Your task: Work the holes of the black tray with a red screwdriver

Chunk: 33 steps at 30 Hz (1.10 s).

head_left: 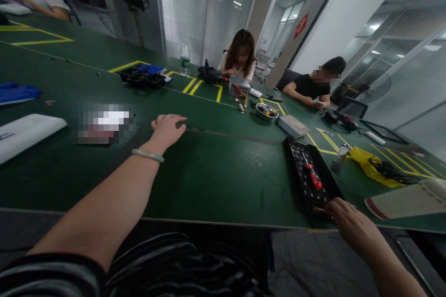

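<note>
My left hand (169, 130) is over the green tabletop (223, 171) with its fingers stretched out and nothing in them. I cannot tell whether it touches the surface. A pale bangle (147, 155) circles that wrist. At the right, my right hand (344, 216) grips the near end of a long black tray (294, 167), its fingers reaching over the rim. Inside the tray lies a screwdriver (314, 178) with a red handle, its shaft pointing away from me. The tray's bottom has rows of small light marks.
A white package (28, 137) and blue gloves (17, 93) lie left. Farther back are a bottle (185, 59), a power supply with wires (239, 86), a metal bowl (267, 111) and a grey box (292, 126). A paper cup (407, 199) lies right. Several people sit around.
</note>
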Each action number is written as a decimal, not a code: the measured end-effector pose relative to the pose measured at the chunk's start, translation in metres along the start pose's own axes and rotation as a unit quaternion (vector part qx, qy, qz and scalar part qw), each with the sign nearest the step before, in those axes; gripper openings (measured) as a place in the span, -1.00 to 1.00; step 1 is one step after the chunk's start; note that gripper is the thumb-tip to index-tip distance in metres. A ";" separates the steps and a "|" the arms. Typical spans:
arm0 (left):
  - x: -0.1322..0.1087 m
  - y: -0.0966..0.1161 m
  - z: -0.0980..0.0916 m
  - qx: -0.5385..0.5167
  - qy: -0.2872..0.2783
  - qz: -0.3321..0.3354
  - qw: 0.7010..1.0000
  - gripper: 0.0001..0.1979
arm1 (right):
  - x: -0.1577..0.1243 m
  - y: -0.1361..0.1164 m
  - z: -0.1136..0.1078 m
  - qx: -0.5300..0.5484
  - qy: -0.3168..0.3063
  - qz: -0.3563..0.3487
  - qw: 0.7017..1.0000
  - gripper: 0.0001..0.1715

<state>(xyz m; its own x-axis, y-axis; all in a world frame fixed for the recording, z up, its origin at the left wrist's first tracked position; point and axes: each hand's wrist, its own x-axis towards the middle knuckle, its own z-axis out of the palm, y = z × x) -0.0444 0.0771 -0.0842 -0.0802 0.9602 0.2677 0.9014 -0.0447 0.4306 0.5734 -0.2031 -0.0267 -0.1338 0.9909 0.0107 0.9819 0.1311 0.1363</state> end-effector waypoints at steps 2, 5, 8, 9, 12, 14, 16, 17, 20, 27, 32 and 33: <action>-0.002 0.003 -0.002 0.002 -0.004 -0.004 1.000 -0.49 | -0.006 -0.007 0.000 -0.025 0.026 0.010 0.999 -0.59; -0.004 0.005 -0.006 0.005 -0.018 -0.009 1.000 -0.48 | -0.003 -0.016 -0.008 -0.038 0.004 0.032 0.999 -0.59; -0.002 0.003 -0.006 0.005 -0.032 -0.009 0.999 -0.44 | 0.006 -0.020 -0.020 -0.039 -0.038 0.032 0.998 -0.68; 0.000 0.001 -0.005 0.005 -0.035 -0.009 0.999 -0.44 | 0.009 -0.021 -0.024 -0.039 -0.049 0.031 0.998 -0.70; 0.007 -0.005 0.000 0.012 -0.036 -0.020 0.999 -0.43 | 0.012 -0.026 -0.031 -0.044 -0.049 0.042 0.997 -0.66; 0.011 -0.008 0.003 0.018 -0.039 -0.021 0.999 -0.40 | 0.009 -0.028 -0.032 -0.046 -0.041 0.054 0.997 -0.61; 0.014 -0.012 0.007 0.026 -0.045 -0.020 0.998 -0.38 | 0.005 -0.029 -0.030 -0.043 -0.035 0.066 0.996 -0.61; 0.015 -0.013 0.008 0.030 -0.048 -0.021 0.998 -0.36 | 0.004 -0.028 -0.029 -0.040 -0.032 0.075 0.996 -0.61; 0.019 -0.017 0.012 0.043 -0.061 -0.026 0.997 -0.36 | 0.009 -0.021 -0.025 -0.026 -0.005 0.123 0.992 -0.60; 0.021 -0.017 0.014 0.054 -0.087 -0.053 0.993 -0.39 | 0.036 -0.001 -0.020 0.012 0.060 0.269 0.961 -0.46; 0.019 -0.013 0.012 0.049 -0.092 -0.048 0.993 -0.33 | 0.053 0.021 -0.007 0.032 0.015 0.366 0.930 -0.47; 0.018 -0.012 0.012 0.048 -0.091 -0.046 0.994 -0.32 | 0.058 0.025 -0.004 0.045 -0.006 0.372 0.927 -0.49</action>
<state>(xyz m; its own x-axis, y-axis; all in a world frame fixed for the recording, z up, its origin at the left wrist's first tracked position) -0.0520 0.0987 -0.0946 -0.0928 0.9935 0.0663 0.9311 0.0630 0.3594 0.5897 -0.1426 -0.0187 0.5863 0.8081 0.0570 0.8090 -0.5877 0.0125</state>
